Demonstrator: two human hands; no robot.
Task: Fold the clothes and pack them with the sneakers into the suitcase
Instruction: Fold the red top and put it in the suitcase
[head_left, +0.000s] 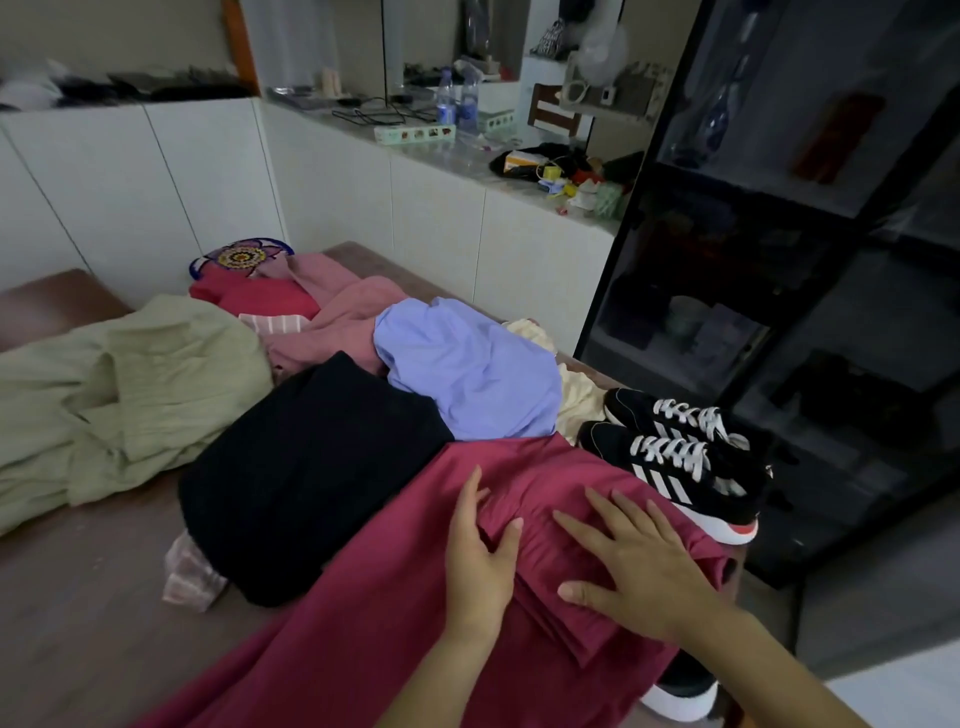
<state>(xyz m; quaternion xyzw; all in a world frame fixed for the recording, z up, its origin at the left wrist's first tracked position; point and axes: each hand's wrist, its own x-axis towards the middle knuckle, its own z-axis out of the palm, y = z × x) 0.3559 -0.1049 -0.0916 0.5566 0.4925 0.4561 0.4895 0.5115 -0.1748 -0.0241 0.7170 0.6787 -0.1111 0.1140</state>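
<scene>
A dark red garment (363, 613) lies spread in front of me on the brown surface (78, 613). My left hand (480, 556) rests on it edge-on, fingers apart, beside a fold. Flat on the same cloth to the right lies my right hand (628, 561), fingers spread. Two black sneakers (675, 462) with white laces stand at the right edge, just beyond my right hand. A third dark shoe (680, 691) peeks out under the red cloth at the bottom right. No suitcase is in view.
Behind the red garment lie a black folded garment (306, 473), a light blue shirt (467, 369), pink clothes (337, 312), a pale green garment (119, 384) and a cream cloth (576, 395). A dark glass cabinet (779, 260) stands at the right. White cupboards (415, 208) line the back.
</scene>
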